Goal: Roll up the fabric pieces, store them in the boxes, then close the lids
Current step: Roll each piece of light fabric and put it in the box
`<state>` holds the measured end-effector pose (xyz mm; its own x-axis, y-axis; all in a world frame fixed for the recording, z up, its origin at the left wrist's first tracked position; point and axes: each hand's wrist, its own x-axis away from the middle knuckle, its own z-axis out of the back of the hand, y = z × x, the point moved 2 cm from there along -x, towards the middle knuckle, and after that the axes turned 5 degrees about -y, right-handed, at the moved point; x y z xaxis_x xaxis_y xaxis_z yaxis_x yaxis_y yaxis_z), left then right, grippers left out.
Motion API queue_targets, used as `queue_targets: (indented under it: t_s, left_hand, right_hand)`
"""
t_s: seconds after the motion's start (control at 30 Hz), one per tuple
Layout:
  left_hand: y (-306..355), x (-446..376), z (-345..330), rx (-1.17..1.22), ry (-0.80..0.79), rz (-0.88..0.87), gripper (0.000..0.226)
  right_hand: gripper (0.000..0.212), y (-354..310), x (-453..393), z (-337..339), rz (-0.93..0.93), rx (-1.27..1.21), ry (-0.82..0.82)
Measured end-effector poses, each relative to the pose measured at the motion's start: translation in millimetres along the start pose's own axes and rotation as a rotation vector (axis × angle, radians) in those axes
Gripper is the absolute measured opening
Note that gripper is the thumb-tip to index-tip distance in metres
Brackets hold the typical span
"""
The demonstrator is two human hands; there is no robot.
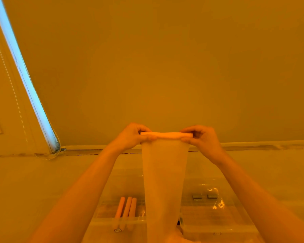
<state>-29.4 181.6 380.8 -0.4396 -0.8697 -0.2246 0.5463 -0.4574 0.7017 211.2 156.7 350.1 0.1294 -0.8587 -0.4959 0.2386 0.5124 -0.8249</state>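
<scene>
Sheer fabric strip (165,172) hanging, left hand (133,135), right hand (200,137) pinching rolled top

left hand (132,135), right hand (201,137), raised, fingers curled

I saw both hands, left (132,135) and right (201,137), pinching a pale sheer fabric strip (163,181) aloft, its top rolled. Three rolled fabric pieces (126,206) lay in the clear plastic box (102,223) below.

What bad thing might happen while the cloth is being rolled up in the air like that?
The left hand and right hand pinch only the ends of the roll, so its middle might sag or loosen. The long hanging fabric could wind crooked. It also hides part of the left box, where three rolled pieces already lie.
</scene>
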Motion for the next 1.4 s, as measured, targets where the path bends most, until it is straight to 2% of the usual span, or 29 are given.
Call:
queue_targets:
  t_s: [0.1,0.2,0.57,0.77,1.07,1.17,1.27,1.4]
  left_hand:
    - [-2,1,0,0.039,0.004,-0.007,0.011]
    - [-4,1,-3,0.085,0.038,-0.005,0.005]
    - [1,4,-4,0.343,0.102,-0.025,0.02]
    - [0,3,-4,0.298,0.036,-0.034,0.03]
    - [-3,3,-7,0.163,0.098,-0.022,0.008]
    - [-2,4,-7,0.223,0.107,-0.033,0.013]
    - [-1,5,-6,0.267,0.078,-0.025,0.025]
    - [-1,3,-6,0.274,0.113,-0.049,0.021]
  right_hand:
    - [0.029,0,0,-1,-0.006,-0.017,0.0]
    - [0.026,-2,0,-2,-0.026,-0.102,-0.011]
    - [0.023,5,4,-2,-0.186,-0.384,0.01]
    - [0.037,8,6,1,-0.215,-0.289,0.002]
    - [0.014,3,6,-2,-0.173,-0.21,0.005]
    - [0.01,3,3,-3,-0.178,-0.184,0.02]
    - [0.014,4,3,-1,-0.164,-0.19,0.019]
    - [0.021,2,2,0,-0.125,-0.182,0.031]
